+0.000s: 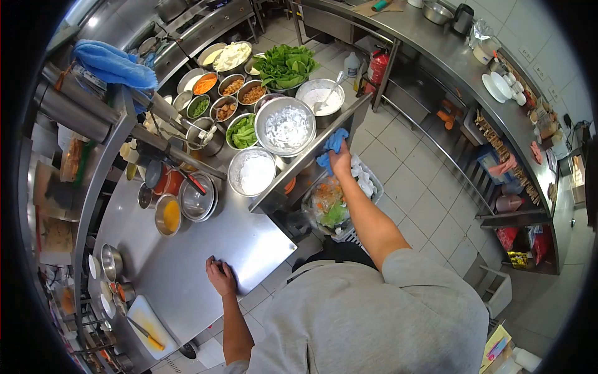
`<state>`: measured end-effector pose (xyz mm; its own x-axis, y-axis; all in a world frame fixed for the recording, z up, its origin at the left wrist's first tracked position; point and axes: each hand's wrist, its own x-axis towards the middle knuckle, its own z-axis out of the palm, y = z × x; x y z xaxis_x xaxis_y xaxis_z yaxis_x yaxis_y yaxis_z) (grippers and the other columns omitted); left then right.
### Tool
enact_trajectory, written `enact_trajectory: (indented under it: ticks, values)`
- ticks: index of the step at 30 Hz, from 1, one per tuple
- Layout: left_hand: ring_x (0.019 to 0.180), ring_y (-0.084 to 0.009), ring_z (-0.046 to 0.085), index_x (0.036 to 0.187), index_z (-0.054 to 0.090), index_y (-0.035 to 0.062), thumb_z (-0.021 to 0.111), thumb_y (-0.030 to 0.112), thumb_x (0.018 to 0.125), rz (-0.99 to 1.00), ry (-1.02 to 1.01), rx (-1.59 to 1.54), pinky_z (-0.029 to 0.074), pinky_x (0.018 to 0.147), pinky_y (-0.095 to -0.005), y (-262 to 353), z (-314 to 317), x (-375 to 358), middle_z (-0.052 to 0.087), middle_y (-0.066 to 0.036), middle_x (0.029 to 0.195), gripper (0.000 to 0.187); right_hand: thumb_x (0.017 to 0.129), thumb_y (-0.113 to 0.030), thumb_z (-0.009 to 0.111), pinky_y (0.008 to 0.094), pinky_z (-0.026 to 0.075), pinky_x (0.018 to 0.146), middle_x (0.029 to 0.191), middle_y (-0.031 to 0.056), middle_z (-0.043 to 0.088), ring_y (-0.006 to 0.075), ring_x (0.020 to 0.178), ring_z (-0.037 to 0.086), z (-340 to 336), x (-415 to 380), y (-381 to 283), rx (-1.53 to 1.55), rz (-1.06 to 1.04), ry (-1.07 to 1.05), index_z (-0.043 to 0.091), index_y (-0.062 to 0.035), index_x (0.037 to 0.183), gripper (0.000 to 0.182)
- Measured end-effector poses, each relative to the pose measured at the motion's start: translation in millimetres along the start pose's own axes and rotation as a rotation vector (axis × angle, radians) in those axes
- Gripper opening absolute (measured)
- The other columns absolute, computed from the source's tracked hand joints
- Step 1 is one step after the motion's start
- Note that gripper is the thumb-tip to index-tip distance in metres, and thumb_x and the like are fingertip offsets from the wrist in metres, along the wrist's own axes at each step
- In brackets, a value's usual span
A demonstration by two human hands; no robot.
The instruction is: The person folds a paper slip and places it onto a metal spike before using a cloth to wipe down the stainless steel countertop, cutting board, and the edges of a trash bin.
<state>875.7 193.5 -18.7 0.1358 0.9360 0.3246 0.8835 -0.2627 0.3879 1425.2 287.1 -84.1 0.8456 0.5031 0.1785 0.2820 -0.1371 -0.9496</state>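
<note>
My right hand (341,161) is closed around a bunched blue cloth (336,139), which sticks out above and beside the fingers. It is at the steel side panel (311,156) to the right of the food bowls. Below that hand stands a white basket (379,194) lined with clear plastic, with orange and green scraps and white crumpled material inside. My left hand (221,276) rests on the steel table (187,265) near its front edge, fingers loosely bent and slightly apart, holding nothing.
Metal bowls of white powder (252,172), a large bowl (286,126) and leafy greens (283,65) crowd the back. A yellow-filled bowl (168,215) and stacked bowls (198,198) stand on the table. A knife (142,330) lies on a white cutting board (149,318). Shelving (93,187) borders the left.
</note>
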Motion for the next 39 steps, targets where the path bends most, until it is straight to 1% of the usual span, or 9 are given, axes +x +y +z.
enact_trajectory:
  ticks: [1, 4, 11, 16, 22, 25, 32, 35, 39]
  values:
    - [0.115, -0.0426, 0.053, 0.090, 0.053, -0.0003, 0.063, 0.005, 0.085, 0.000, 0.009, -0.015, 0.042, 0.098, -0.0497, 0.2, 0.5, -0.2, 0.055, -0.024, 0.126, 0.012, 0.078, -0.006, 0.062, 0.0429, 0.051, 0.091, 0.114, 0.0240, 0.067, 0.0356, 0.100, 0.066, -9.5, 2.1, 2.8, -0.002, 0.005, 0.003, 0.058, 0.0007, 0.128, 0.051]
    - [0.115, -0.0426, 0.053, 0.090, 0.053, -0.0002, 0.063, 0.005, 0.085, -0.035, 0.000, -0.021, 0.042, 0.098, -0.0495, 10.0, -4.8, 1.0, 0.054, -0.024, 0.127, 0.012, 0.078, -0.007, 0.063, 0.0344, 0.053, 0.079, 0.095, 0.0114, 0.070, 0.0198, 0.088, 0.067, -39.8, 9.4, 10.1, 0.084, 0.501, -0.589, 0.066, 0.0003, 0.110, 0.034]
    - [0.118, -0.0427, 0.052, 0.093, 0.055, 0.0012, 0.064, 0.007, 0.085, -0.035, 0.017, -0.007, 0.041, 0.101, -0.0490, -5.3, 2.6, -2.9, 0.055, -0.024, 0.129, 0.013, 0.080, -0.003, 0.060, 0.0340, 0.050, 0.081, 0.099, 0.0094, 0.066, 0.0197, 0.088, 0.062, -38.7, 39.6, -61.5, 0.203, 0.058, 0.150, 0.059, -0.0002, 0.112, 0.032]
    - [0.119, -0.0405, 0.052, 0.095, 0.056, 0.0011, 0.064, 0.008, 0.086, -0.069, 0.028, -0.019, 0.042, 0.101, -0.0477, 0.4, -2.5, -1.7, 0.057, -0.022, 0.128, 0.014, 0.079, -0.005, 0.060, 0.0354, 0.051, 0.087, 0.106, 0.0126, 0.062, 0.0225, 0.096, 0.062, -29.4, 3.5, -85.8, 0.273, 0.074, -0.070, 0.050, -0.0012, 0.121, 0.044]
    - [0.119, -0.0398, 0.053, 0.094, 0.056, 0.0014, 0.065, 0.010, 0.086, -0.042, 0.034, -0.012, 0.042, 0.101, -0.0472, 1.4, -2.9, 0.9, 0.057, -0.021, 0.127, 0.015, 0.078, -0.009, 0.071, 0.0379, 0.052, 0.089, 0.110, 0.0134, 0.066, 0.0240, 0.101, 0.065, -9.4, -139.8, -81.4, -0.071, 0.158, -0.880, 0.048, -0.0027, 0.132, 0.060]
    - [0.119, -0.0397, 0.053, 0.093, 0.056, 0.0016, 0.065, 0.009, 0.086, -0.044, 0.036, -0.010, 0.043, 0.100, -0.0473, 2.0, -4.4, -0.4, 0.057, -0.020, 0.127, 0.015, 0.078, -0.012, 0.074, 0.0376, 0.052, 0.090, 0.115, 0.0183, 0.065, 0.0271, 0.104, 0.065, 6.0, -182.3, -38.5, 0.172, 0.514, -0.818, 0.043, 0.0029, 0.136, 0.068]
    - [0.120, -0.0409, 0.053, 0.091, 0.055, 0.0016, 0.066, 0.008, 0.085, -0.065, 0.031, -0.030, 0.043, 0.100, -0.0481, 5.1, -3.7, 4.9, 0.058, -0.021, 0.125, 0.014, 0.079, -0.017, 0.077, 0.0388, 0.053, 0.086, 0.102, 0.0182, 0.068, 0.0271, 0.095, 0.068, -14.7, -181.8, -140.0, 0.225, 0.100, -0.689, 0.048, -0.0003, 0.125, 0.057]
    - [0.120, -0.0411, 0.052, 0.092, 0.055, 0.0014, 0.066, 0.008, 0.085, -0.021, 0.034, 0.000, 0.043, 0.100, -0.0483, 0.4, -5.4, 1.8, 0.058, -0.021, 0.125, 0.014, 0.076, -0.016, 0.077, 0.0425, 0.053, 0.084, 0.104, 0.0204, 0.068, 0.0359, 0.095, 0.068, 6.1, -187.3, -111.5, -0.125, -0.118, -0.766, 0.050, -0.0024, 0.120, 0.054]
    - [0.121, -0.0412, 0.052, 0.091, 0.055, 0.0015, 0.066, 0.008, 0.085, -0.036, 0.018, -0.008, 0.043, 0.101, -0.0486, 4.9, -2.8, 2.6, 0.059, -0.021, 0.125, 0.014, 0.075, -0.018, 0.077, 0.0438, 0.053, 0.087, 0.106, 0.0226, 0.068, 0.0407, 0.102, 0.065, 47.2, -205.8, -1.3, -0.302, 0.149, -0.713, 0.052, -0.0043, 0.122, 0.055]
